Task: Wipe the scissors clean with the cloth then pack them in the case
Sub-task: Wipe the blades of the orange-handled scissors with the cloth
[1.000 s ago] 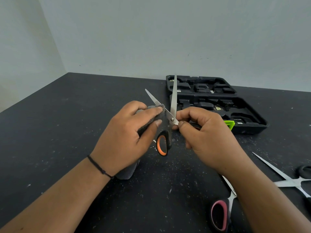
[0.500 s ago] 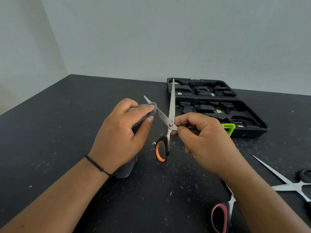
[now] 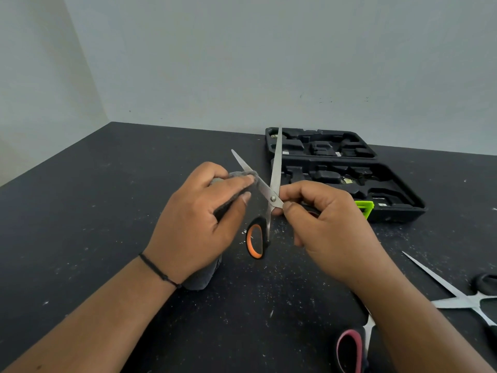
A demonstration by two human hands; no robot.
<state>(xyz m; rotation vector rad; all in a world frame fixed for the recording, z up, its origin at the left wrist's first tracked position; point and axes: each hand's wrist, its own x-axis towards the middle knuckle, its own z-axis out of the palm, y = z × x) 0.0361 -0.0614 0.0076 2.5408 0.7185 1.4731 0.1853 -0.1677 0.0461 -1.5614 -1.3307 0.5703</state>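
Up the blade slid the grey cloth [image 3: 236,181], pinched in the left hand [image 3: 199,219]. Right hand [image 3: 322,224] grips the orange scissors [image 3: 269,200]; wipe toward the tip, slowly.

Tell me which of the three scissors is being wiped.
The orange-handled scissors, held open between both hands above the table; the pink-handled scissors and black-handled scissors lie untouched.

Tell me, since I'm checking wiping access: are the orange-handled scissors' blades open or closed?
Open. The orange-handled scissors show two blades splayed in a V from the pivot, the left hand pinching the cloth around one.
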